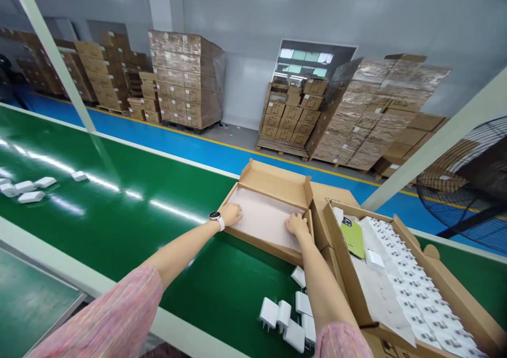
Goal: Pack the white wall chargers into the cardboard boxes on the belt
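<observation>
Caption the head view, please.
Left hand and right hand touch a pale sheet in a cardboard box on a green conveyor.

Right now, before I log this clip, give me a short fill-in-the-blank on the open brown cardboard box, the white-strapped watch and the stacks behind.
1. A round watch with a white strap sits on the ____ wrist.
2. The left hand and right hand rest on a pale pink sheet inside the open brown cardboard box, which sits on the ____ conveyor belt.
3. Beyond the belt, shrink-wrapped brown cartons stand on wooden ____.

Missing words: left; green; pallets.
</observation>
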Tool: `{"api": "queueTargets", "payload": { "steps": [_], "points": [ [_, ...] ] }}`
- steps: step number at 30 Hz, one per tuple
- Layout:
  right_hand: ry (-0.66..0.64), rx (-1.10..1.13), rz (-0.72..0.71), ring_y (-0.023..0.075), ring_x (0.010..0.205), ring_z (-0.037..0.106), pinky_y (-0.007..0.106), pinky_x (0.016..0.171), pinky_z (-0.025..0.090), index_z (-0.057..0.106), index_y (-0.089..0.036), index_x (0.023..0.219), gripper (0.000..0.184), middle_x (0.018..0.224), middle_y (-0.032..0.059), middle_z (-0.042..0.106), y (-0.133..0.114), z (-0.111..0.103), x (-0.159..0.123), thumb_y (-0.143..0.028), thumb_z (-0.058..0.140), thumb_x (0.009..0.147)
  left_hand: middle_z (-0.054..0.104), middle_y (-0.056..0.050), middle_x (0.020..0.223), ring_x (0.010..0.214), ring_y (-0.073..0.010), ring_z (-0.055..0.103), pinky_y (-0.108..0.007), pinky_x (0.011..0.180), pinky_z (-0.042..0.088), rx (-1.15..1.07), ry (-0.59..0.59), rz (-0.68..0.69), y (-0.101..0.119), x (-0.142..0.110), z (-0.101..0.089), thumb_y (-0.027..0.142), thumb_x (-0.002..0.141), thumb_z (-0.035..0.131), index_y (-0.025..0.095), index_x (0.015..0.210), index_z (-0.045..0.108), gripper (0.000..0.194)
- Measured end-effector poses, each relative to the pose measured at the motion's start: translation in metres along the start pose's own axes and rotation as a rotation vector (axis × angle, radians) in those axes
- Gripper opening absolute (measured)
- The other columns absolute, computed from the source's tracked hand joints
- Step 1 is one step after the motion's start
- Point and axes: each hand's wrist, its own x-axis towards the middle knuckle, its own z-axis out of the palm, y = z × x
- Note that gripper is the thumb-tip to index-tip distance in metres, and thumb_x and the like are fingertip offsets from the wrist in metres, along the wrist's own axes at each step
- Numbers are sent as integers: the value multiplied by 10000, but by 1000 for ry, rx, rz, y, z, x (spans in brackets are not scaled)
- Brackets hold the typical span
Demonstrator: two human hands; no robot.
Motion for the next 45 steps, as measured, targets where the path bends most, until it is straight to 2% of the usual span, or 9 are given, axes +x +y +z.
{"api": "queueTargets", "payload": {
  "steps": [5, 9, 13, 18, 26, 31, 35, 41, 45],
  "points": [
    [-22, 17, -92, 363, 1380, 489, 463, 1103, 379, 493, -167, 1561, 603, 1546, 218, 506, 11, 4, -43, -457, 385, 1042, 746, -78, 1304, 1178, -275, 690, -358, 992, 523, 3, -86, -15, 7, -6, 4, 594, 980, 504, 257, 1179, 768, 472],
    [-130, 45, -173, 311, 1197, 636, 398, 971, 468, 729, -240, 1271, 662, 1343, 142, 674, 19, 18, -97, -694, 313, 1028, 791, -106, 1096, 1043, -293, 718, -362, 881, 525, 13, -149, -14, 9, -19, 6, 724, 977, 402, 238, 966, 804, 631],
    [-130, 6, -223, 286, 1076, 694, 352, 828, 495, 750, -262, 1190, 667, 1259, 120, 702, 17, 22, -130, -803, 447, 943, 761, -106, 1161, 1026, -297, 713, -365, 846, 511, 27, -186, 59, 6, -38, -1, 820, 906, 456, 245, 937, 812, 678],
    [-7, -115, -184, 303, 1116, 684, 378, 908, 473, 725, -246, 1165, 473, 1203, 139, 712, -3, 18, -112, -653, 621, 947, 714, -81, 1238, 1067, -297, 701, -347, 811, 512, 176, -180, 146, -3, -50, -10, 711, 830, 704, 292, 1070, 801, 492],
    [60, -142, -83, 295, 1062, 705, 370, 890, 473, 726, -218, 1081, 493, 1162, 159, 747, 14, 3, -76, -668, 554, 980, 698, -120, 1188, 1082, -325, 702, -379, 855, 512, 242, -119, 104, 22, -9, -5, 594, 885, 730, 268, 1064, 810, 380],
    [89, -147, -49, 288, 961, 719, 354, 805, 481, 731, -217, 981, 447, 1031, 143, 761, 39, 9, -91, -636, 575, 977, 726, -139, 1115, 1061, -333, 705, -393, 864, 507, 234, -84, 133, 44, -2, 7, 567, 877, 753, 223, 978, 804, 362],
    [156, -114, -85, 298, 1055, 672, 384, 888, 473, 691, -216, 1175, 426, 1157, 146, 716, 52, 15, -101, -578, 564, 989, 733, -137, 1151, 1093, -331, 684, -396, 881, 503, 218, -46, 172, 47, -9, 12, 535, 897, 734, 221, 1080, 761, 365],
    [447, 35, 27, 311, 1069, 580, 381, 854, 460, 616, -166, 1216, 310, 1180, 173, 628, 65, 29, -135, -312, 527, 958, 689, -121, 1326, 1234, -317, 619, -424, 1016, 448, 162, 26, 255, 48, -20, 8, 491, 936, 699, 252, 1347, 624, 480],
    [188, -12, 93, 352, 1128, 558, 410, 892, 442, 619, -181, 1185, 285, 1167, 188, 653, 54, 47, -170, -289, 587, 923, 661, -145, 1373, 1278, -327, 584, -473, 1100, 379, 124, 112, 277, 52, -38, 15, 407, 980, 650, 228, 1418, 563, 481]
  ]
}}
